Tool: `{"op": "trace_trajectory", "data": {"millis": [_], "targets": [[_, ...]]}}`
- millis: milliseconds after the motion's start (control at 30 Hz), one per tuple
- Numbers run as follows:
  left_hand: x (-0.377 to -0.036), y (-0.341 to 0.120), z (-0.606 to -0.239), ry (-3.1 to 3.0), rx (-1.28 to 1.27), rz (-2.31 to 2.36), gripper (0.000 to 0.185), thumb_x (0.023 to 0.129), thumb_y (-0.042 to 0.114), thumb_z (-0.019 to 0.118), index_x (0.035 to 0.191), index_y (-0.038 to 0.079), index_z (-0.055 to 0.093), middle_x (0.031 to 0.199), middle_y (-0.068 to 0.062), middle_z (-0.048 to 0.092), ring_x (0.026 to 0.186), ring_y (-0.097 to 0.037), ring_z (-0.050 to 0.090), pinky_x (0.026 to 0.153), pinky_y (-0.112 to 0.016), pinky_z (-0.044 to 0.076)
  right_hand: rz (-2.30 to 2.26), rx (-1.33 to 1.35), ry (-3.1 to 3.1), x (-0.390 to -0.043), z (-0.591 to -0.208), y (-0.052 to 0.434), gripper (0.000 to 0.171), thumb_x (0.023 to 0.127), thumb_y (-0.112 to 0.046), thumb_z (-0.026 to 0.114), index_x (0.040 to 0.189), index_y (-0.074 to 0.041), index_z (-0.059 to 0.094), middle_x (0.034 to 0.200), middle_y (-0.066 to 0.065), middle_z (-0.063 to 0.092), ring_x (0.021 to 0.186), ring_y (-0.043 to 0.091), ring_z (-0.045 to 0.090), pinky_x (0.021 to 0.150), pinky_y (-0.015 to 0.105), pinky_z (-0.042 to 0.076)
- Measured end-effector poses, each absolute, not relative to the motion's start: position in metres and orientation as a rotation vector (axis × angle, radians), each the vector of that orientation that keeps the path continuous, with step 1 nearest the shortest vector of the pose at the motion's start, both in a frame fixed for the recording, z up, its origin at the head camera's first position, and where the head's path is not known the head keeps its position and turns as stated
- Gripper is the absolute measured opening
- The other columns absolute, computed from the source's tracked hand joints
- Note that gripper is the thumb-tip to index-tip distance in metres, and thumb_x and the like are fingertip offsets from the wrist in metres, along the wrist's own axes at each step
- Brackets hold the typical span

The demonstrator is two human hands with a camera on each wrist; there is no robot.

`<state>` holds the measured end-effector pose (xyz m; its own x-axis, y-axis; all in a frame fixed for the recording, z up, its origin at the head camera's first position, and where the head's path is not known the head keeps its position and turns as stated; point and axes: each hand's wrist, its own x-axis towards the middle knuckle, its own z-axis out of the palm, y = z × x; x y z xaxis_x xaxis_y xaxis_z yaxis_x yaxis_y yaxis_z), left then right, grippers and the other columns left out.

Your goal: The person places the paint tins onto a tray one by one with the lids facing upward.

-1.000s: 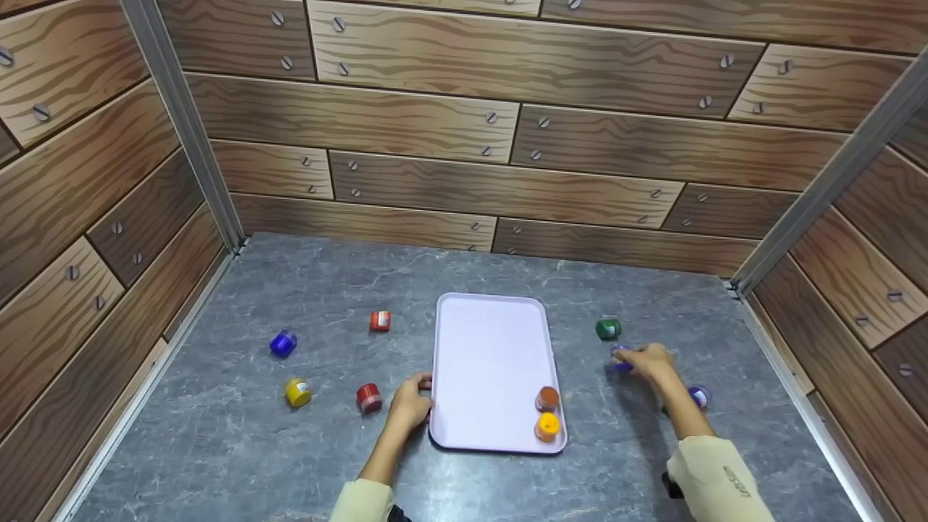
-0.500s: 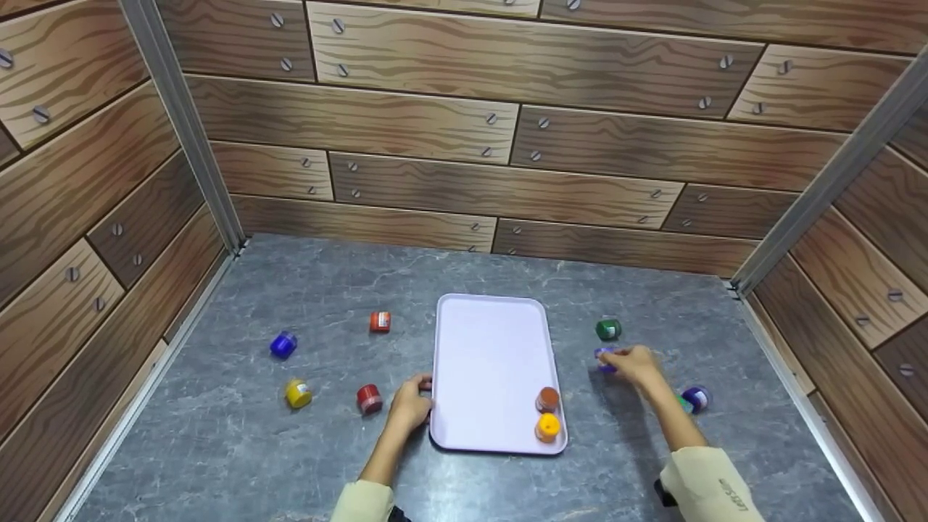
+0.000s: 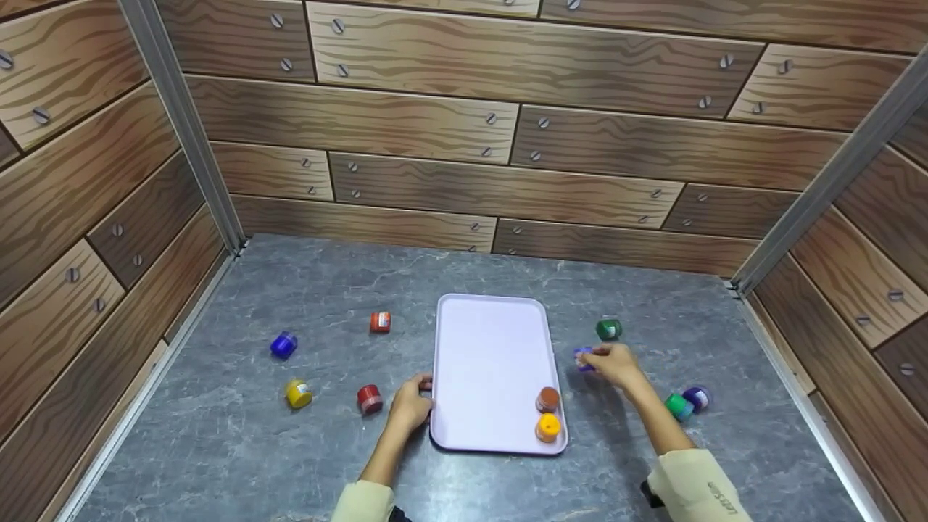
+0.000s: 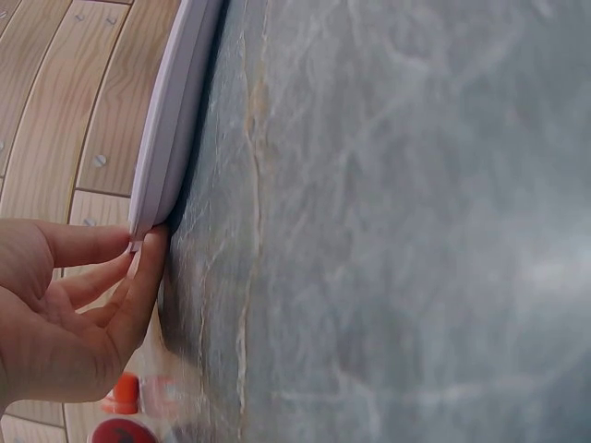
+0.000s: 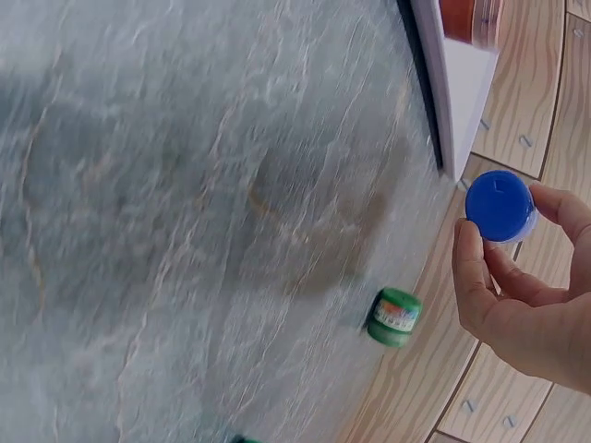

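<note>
R hand grasps blue-capped jar in a fingertip pinch; jar is just outside the R edge of lilac tray, apparently raised off bench. L hand pinches tray's L rim btwn thumb and fingers. Caution: smooth, round jar may rotate or slip if the pinch slackens; its base may strike the raised rim if carried across too low. An upward pull by L hand may tilt tray and topple its load. Tray contents: qty. 2, brown-capped jar and yellow-capped jar, upright, nr. R corner closest to the person. Held jar's fill lvl: cannot tell.
</note>
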<state>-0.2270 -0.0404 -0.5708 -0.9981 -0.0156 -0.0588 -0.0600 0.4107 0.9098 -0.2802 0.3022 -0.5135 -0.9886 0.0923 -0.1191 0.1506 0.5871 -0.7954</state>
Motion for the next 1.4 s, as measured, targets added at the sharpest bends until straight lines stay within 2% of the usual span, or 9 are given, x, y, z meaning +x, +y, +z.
{"op": "trace_trajectory", "data": {"millis": [133,400,533,800,933,1200,1400], "targets": [[-0.227,-0.040,-0.570,2.595,-0.092,1.681,0.050,0.066,-0.014,0.052,0.114,-0.005,0.058,0.099,-0.012,0.061,0.076,-0.023,0.057,0.048,-0.027,0.049,-1.339,0.188,2.774,-0.280,-0.514,0.295,0.045,0.078,-0.014,0.066,0.105,0.020,0.055,0.095,0.026,0.062,0.077,0.022,0.060,0.067,0.030,0.051],[-0.227,-0.040,-0.571,2.610,-0.077,1.663,0.049,0.066,-0.014,0.051,0.114,-0.006,0.058,0.098,-0.011,0.060,0.083,-0.025,0.056,0.052,-0.027,0.049,-1.361,0.165,2.769,-0.281,-0.520,0.283,0.044,0.078,-0.014,0.066,0.106,0.019,0.055,0.097,0.027,0.061,0.087,0.031,0.059,0.077,0.039,0.049],[-0.228,-0.041,-0.571,2.621,-0.059,1.658,0.049,0.066,-0.014,0.051,0.113,-0.006,0.058,0.098,-0.012,0.061,0.083,-0.025,0.056,0.054,-0.027,0.048,-1.309,0.162,2.810,-0.281,-0.522,0.278,0.042,0.077,-0.017,0.067,0.103,0.015,0.059,0.094,0.022,0.063,0.088,0.030,0.058,0.079,0.040,0.047],[-0.228,-0.041,-0.571,2.643,-0.046,1.643,0.047,0.065,-0.013,0.052,0.112,-0.005,0.059,0.097,-0.011,0.062,0.085,-0.025,0.056,0.059,-0.028,0.047,-1.432,0.075,2.817,-0.281,-0.531,0.268,0.034,0.074,-0.010,0.071,0.095,0.013,0.061,0.084,0.017,0.065,0.079,0.026,0.060,0.070,0.029,0.048],[-0.229,-0.041,-0.572,2.642,-0.048,1.650,0.048,0.065,-0.013,0.052,0.112,-0.006,0.059,0.097,-0.012,0.062,0.084,-0.025,0.056,0.057,-0.027,0.047,-1.474,0.027,2.802,-0.280,-0.535,0.263,0.032,0.072,-0.009,0.073,0.094,0.012,0.062,0.082,0.015,0.065,0.078,0.025,0.061,0.068,0.028,0.048],[-0.229,-0.040,-0.572,2.634,-0.048,1.669,0.047,0.065,-0.013,0.052,0.112,-0.007,0.058,0.096,-0.013,0.062,0.081,-0.025,0.057,0.052,-0.027,0.048,-1.485,-0.015,2.796,-0.280,-0.544,0.260,0.035,0.069,-0.007,0.076,0.095,0.010,0.061,0.083,0.011,0.063,0.077,0.023,0.060,0.068,0.027,0.049],[-0.228,-0.040,-0.570,2.636,-0.050,1.660,0.047,0.066,-0.013,0.052,0.111,-0.006,0.059,0.097,-0.012,0.062,0.086,-0.027,0.056,0.060,-0.029,0.048,-1.515,-0.051,2.736,-0.280,-0.549,0.259,0.036,0.068,-0.004,0.076,0.097,0.007,0.058,0.089,0.013,0.061,0.085,0.027,0.059,0.073,0.033,0.050]]}}
